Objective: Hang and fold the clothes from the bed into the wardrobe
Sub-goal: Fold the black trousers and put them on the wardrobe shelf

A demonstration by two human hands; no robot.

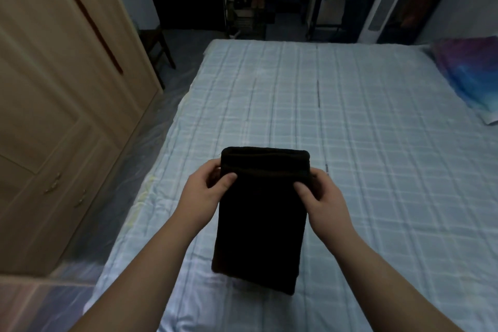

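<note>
Two bare hands hold up a folded black cloth (261, 218) over the bed (350, 143). The cloth is a tall, neat block, and its top edge is folded over like a thick band.

The left hand (200, 194) grips the cloth's left side near the top, at about 9 o'clock from the cloth's middle. Its thumb (227, 179) presses on the front of the cloth, and the other fingers are hidden behind it. The right hand (322, 197) grips the right side at about 3 o'clock. Its thumb (301, 187) also lies on the front, with the rest of the fingers tucked behind. So the cloth sits pinched between thumb and fingers on both sides, and both hands are closed on it.

The low end of the cloth hangs down toward the bed at 6 o'clock; I cannot tell if it touches the sheet.

The bed has a pale blue check sheet. A bright pillow (469, 81) lies at 2 o'clock on the bed's far right. The wood wardrobe (54, 89) stands at 9 o'clock, with its doors closed.
</note>
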